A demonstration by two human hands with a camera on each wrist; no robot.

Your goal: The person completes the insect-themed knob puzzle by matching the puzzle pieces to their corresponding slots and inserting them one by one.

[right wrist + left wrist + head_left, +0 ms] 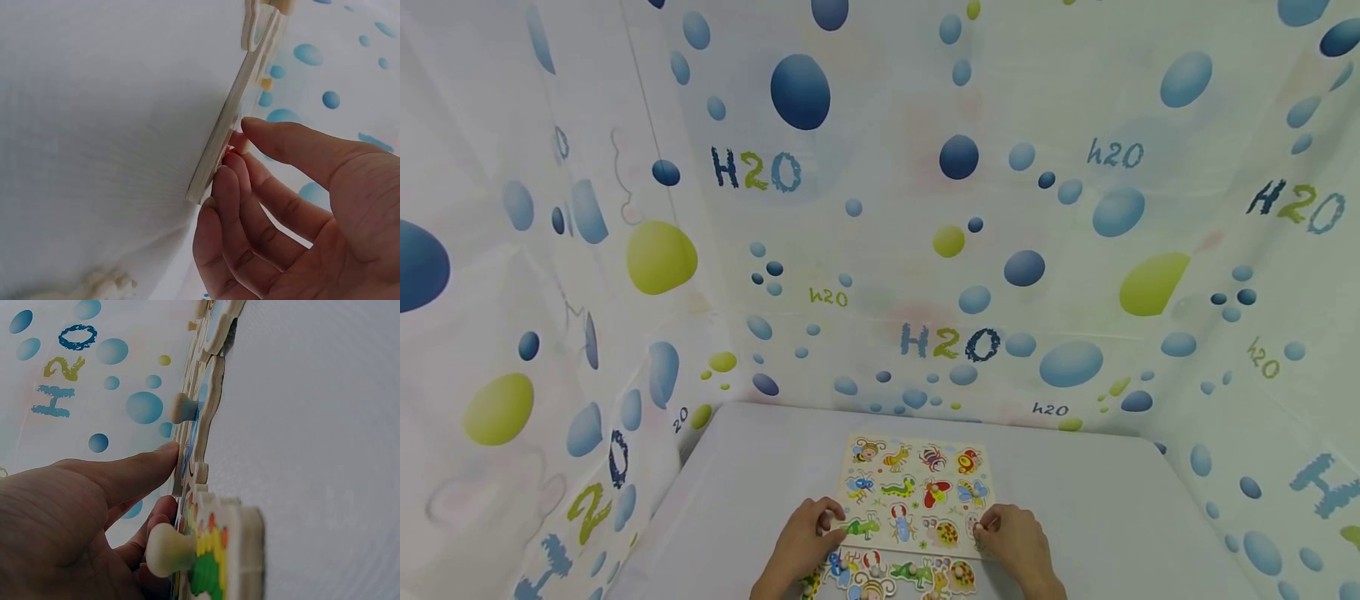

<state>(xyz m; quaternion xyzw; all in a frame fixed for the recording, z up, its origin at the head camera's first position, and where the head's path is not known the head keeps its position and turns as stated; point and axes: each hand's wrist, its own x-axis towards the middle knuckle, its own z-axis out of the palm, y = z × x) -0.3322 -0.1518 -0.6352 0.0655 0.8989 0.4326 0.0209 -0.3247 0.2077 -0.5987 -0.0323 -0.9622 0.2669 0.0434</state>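
Note:
A wooden insect puzzle board (917, 504) lies flat, printed with bees, beetles, ladybugs and other bugs. At its lower left edge is my left hand (808, 533), thumb against the board's side and fingers loosely bent. In the left wrist view, a pegged green-and-yellow piece (212, 562) stands close below those fingers. My right hand (1018, 542) is at the board's lower right corner, with relaxed, bent fingertips resting on it and partly covering a printed picture. The right wrist view shows the board's edge (215, 153) beside these fingertips; nothing loose shows between them.
Several loose puzzle pieces crowd the board's near side, including a green grasshopper piece (913, 572), a ladybug piece (962, 575) and a bee piece (871, 590). They rest on a white-covered table (760, 458). A bubble-printed curtain (880, 250) rises behind and at both sides.

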